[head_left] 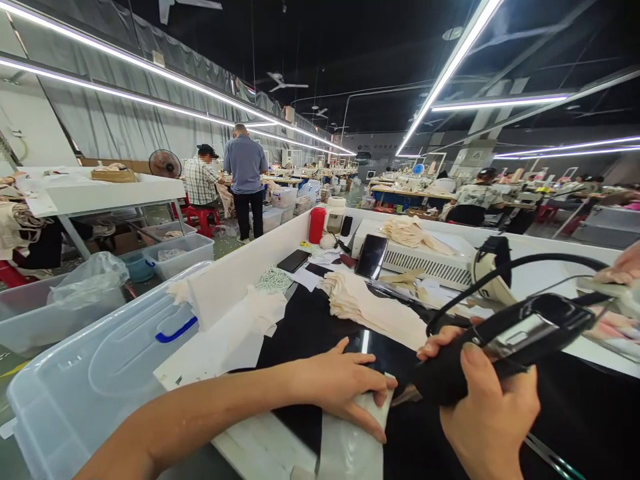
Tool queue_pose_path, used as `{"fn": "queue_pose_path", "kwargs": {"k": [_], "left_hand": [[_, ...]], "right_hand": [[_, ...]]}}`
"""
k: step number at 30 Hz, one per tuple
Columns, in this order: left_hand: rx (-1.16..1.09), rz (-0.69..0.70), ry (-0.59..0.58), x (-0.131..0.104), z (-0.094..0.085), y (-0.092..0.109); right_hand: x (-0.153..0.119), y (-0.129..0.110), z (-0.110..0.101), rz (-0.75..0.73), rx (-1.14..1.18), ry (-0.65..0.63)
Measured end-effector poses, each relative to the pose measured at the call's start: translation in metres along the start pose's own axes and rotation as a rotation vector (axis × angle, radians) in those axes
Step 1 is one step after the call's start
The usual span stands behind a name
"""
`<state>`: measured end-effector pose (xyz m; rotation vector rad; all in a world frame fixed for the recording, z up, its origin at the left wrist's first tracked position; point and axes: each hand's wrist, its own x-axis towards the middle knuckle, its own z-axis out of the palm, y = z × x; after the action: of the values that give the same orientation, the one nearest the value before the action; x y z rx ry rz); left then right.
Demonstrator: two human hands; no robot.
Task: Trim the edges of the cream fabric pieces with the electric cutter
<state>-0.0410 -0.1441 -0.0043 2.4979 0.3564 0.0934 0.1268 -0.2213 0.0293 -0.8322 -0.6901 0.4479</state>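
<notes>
Pale and glossy, a strip (350,450) is lying on the black tabletop (305,320) nearest us. Our left hand (345,383) is spreading its fingers over the strip's far end and pressing down, probably to steady it. Our right hand (493,413) is wrapping round a black handheld tool (520,333), thumb along its near side, seemingly for firm aim; its front end is pointing toward the strip, too blurred for us to tell whether they are touching. A thick cable (500,272) is arching above the tool, perhaps leaving the surface free of it, though its loop is crossing the space beyond our right hand.

Past our hands, cream fabric pieces (370,307) are lying fanned, probably for easy picking. Behind them a dark phone (371,257) is leaning against a white slotted unit (425,250), which is blocking the back of the bench along with the white side panel (260,257). Farther off, a standing person in a blue shirt (245,163) is facing away from us.
</notes>
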Motion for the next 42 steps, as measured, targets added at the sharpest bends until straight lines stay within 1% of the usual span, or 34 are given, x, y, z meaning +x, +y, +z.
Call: {"fn": "queue_pose_path", "kwargs": {"k": [3,8,10,15,24,29,35,39,42], "left_hand": [[0.008,-0.008,-0.006,-0.002,-0.002,0.001],[0.003,-0.017,-0.023,-0.005,-0.006,0.000],[-0.003,-0.018,-0.026,-0.006,-0.007,0.000],[0.010,-0.045,-0.041,-0.007,-0.010,0.004],[0.040,-0.066,-0.070,-0.007,-0.015,0.006],[0.047,-0.073,-0.086,-0.008,-0.015,0.006],[0.047,-0.085,-0.091,-0.009,-0.017,0.007],[0.058,-0.084,-0.103,-0.009,-0.018,0.008],[0.066,-0.084,-0.110,-0.008,-0.020,0.010]], "right_hand": [[0.002,0.003,-0.001,-0.035,0.009,-0.008],[-0.001,0.007,-0.005,-0.098,-0.027,-0.120],[-0.002,0.007,-0.006,-0.126,-0.046,-0.141],[0.001,0.006,-0.003,-0.129,-0.052,-0.110],[-0.005,0.010,0.004,-0.126,-0.023,-0.151],[-0.008,0.011,0.005,-0.117,0.005,-0.165],[-0.007,0.011,0.007,-0.136,-0.023,-0.179],[-0.011,0.008,0.006,-0.116,0.030,-0.170],[-0.016,0.007,0.004,-0.110,0.054,-0.199]]}}
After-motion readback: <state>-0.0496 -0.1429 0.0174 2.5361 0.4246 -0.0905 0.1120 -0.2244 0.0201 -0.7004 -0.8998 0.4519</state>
